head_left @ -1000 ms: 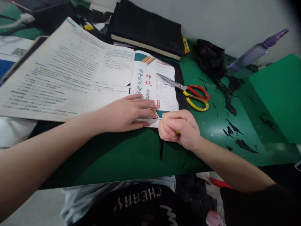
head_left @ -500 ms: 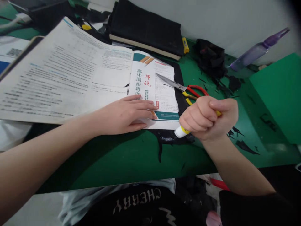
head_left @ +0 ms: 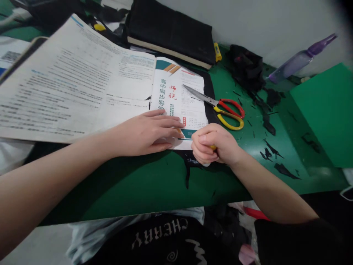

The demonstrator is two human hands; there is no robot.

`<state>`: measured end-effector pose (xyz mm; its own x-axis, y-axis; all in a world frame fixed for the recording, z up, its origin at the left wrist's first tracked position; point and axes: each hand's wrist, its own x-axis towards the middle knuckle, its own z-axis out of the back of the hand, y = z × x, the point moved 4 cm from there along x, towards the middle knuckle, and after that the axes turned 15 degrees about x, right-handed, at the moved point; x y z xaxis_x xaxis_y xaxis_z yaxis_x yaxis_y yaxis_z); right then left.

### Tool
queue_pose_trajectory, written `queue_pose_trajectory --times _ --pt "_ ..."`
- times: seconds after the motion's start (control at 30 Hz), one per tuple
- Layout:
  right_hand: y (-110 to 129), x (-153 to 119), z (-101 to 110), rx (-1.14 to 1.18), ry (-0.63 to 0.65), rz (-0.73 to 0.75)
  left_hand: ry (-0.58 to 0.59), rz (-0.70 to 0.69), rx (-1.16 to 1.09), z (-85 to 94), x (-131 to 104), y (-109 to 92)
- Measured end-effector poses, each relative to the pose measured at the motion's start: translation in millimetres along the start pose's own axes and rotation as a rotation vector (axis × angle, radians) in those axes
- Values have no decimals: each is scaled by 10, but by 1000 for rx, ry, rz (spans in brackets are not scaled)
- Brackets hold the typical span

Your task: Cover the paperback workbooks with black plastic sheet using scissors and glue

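Note:
My left hand lies flat with fingers apart on the lower part of an open book, over its printed inner flap. Near the flap's lower right corner, my right hand is wrapped round a glue stick; only a bit of its white end and a yellow part show. Scissors with red and yellow handles rest with their blades on the flap. Black material shows beneath the book's right edge.
A thick black-covered book lies behind, beside a yellow object. Crumpled black material, a purple bottle and a green board are at the right. Black scraps dot the green table.
My right hand has moved left and down with the glue stick, from in front of the scissors' handles to the flap's lower right corner. My left hand stays in place.

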<state>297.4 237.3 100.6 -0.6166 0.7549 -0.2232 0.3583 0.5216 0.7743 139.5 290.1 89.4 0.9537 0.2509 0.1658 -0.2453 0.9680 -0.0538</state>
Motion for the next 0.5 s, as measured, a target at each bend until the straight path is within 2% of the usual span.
queue_pose_trajectory --times 0.1,0.23,0.3,0.4,0.5 --pt "11 -77 -5 -76 29 -114 1 2 11 2 4 -4" --pt "124 -267 39 -161 242 -200 21 12 23 -12 6 -5" --pt "262 -327 81 -80 294 -100 34 16 19 -17 6 -2" --pt "471 -339 133 64 306 163 43 21 0 -14 4 4" --pt "480 -287 150 99 293 265 40 20 -10 -6 -1 8"
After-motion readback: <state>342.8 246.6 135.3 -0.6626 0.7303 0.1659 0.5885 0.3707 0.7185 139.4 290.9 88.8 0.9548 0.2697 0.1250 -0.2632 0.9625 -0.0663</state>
